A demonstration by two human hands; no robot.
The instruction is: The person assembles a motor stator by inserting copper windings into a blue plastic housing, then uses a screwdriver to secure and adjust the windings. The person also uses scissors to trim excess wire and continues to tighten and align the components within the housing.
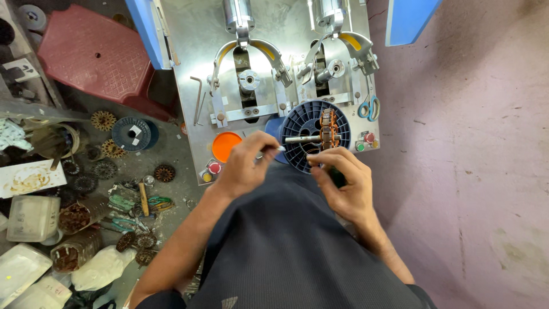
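Head view looks straight down at two hands over a lap in dark cloth. At the far left sit some see-through plastic boxes (31, 217). One has a lid on, and what is inside is too blurry to tell. Near them are two clear jars (77, 214) lying on their sides, full of brown, rusty-looking bits. A white bag (103, 269) lies beside the lower jar. Round toothed metal rings (103, 121) and a small dark blue spool (131, 134) lie on the grey floor. A red plastic stool (94, 54) stands at the top left.

The big spool (314, 134) is dark blue and round, with ribs that fan out like spokes. It stands on its edge, just in front of the grey metal machine (269, 57). A metal rod with copper wire (327, 130) wound round its thick part lies across the spool's face.

The left hand (246, 166) is pinched shut on a small white piece (280, 149), and its tip points at the spool. The right hand (343, 180) is curled at the spool's lower edge, and its fingers touch the rod's end. Something dark green peeks out under it, but I cannot tell what.

An orange round lid (226, 146) sits on the machine by the left hand. Blue scissors (369, 107) hang on the machine's right side.
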